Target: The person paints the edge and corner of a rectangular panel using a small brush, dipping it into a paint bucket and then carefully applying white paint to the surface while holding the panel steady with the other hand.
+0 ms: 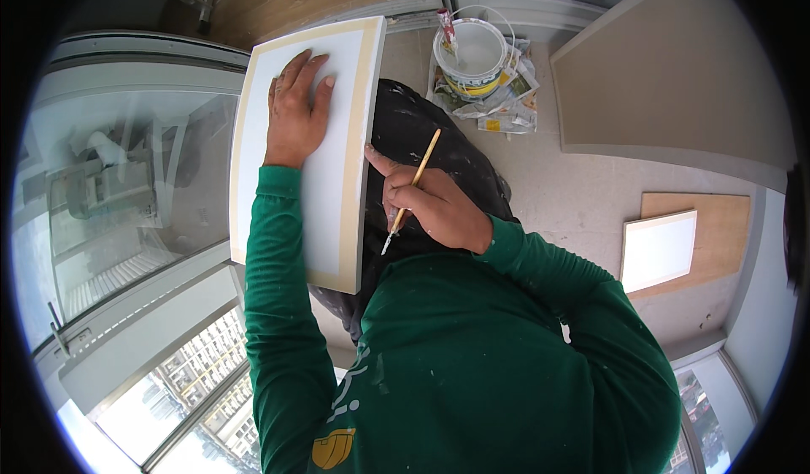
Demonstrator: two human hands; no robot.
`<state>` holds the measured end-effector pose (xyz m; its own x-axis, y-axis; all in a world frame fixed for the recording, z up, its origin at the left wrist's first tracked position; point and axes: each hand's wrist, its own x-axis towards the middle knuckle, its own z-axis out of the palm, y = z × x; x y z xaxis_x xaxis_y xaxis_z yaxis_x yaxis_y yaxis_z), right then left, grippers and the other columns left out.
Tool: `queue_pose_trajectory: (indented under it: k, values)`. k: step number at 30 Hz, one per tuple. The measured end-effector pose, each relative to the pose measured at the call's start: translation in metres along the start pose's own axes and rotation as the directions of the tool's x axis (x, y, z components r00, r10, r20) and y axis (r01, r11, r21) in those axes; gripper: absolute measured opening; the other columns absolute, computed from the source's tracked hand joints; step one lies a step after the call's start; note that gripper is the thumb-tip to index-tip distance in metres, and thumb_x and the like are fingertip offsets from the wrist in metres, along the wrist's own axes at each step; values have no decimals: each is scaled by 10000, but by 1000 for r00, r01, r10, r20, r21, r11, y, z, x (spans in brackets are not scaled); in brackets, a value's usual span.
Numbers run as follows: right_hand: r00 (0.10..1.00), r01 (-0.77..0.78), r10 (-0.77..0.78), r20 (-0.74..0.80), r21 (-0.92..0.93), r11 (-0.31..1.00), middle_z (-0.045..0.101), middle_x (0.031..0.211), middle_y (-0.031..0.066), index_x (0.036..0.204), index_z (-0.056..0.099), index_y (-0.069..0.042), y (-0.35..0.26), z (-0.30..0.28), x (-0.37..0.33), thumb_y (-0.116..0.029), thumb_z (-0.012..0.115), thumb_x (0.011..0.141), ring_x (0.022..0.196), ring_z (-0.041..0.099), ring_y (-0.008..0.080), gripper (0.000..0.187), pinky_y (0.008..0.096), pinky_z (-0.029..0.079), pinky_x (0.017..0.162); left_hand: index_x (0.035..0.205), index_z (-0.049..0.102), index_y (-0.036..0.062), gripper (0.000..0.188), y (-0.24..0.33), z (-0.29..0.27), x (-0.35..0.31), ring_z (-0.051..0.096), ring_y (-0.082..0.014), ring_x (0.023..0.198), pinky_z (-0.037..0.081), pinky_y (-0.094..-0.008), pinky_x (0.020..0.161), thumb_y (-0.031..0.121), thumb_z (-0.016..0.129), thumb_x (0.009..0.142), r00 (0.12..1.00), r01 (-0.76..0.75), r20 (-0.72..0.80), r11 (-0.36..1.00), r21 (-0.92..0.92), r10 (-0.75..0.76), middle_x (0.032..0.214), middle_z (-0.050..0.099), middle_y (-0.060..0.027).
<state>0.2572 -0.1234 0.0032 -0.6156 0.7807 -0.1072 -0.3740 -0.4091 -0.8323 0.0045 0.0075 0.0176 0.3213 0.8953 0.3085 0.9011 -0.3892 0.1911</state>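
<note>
A white rectangular panel leans across my dark, paint-spotted trousers. Beige tape runs along the borders of its face. My left hand lies flat on the upper part of that face, fingers stretched and nothing in its grasp. Just right of the panel, my right hand pinches a thin paintbrush with a pale wooden handle. The brush's whitish tip points down toward my lap, away from the panel. My right index finger reaches out to the panel's right edge and appears to touch it.
A paint bucket, with a red-handled brush in it, stands on newspaper ahead. At right, another white panel rests on a wooden board, below a large beige panel. Glass doors line the left.
</note>
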Motion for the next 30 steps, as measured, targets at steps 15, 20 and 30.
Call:
queue_pose_trajectory:
  k: [15, 20, 30]
  values:
    - [998, -70, 70, 0, 87, 994, 614, 802, 69, 1519, 608, 22, 1, 11, -15, -153, 476, 1050, 663, 641, 187, 518, 332, 566, 745, 1420, 686, 156, 397, -10, 9, -7, 536, -392, 1456, 316, -614, 1256, 319, 654, 1059, 999, 48, -16, 997, -54, -49, 1542, 611, -162]
    - [996, -84, 84, 8, 133, 988, 602, 775, 63, 1330, 744, 48, -10, -5, -14, -179, 502, 1033, 666, 672, 196, 445, 350, 586, 752, 1422, 684, 162, 399, -11, 11, -9, 532, -386, 1462, 307, -615, 1266, 335, 652, 1064, 998, 55, -28, 997, -49, -56, 1548, 607, -154]
    - [928, -172, -3, -373, -435, 884, 604, 883, 88, 1178, 760, 43, -40, -155, -3, -236, 465, 1011, 594, 599, 178, 439, 368, 614, 660, 1434, 673, 152, 411, -4, 4, -11, 509, -383, 1487, 284, -600, 1288, 347, 638, 1074, 995, 95, -29, 995, 5, -95, 1572, 584, -146]
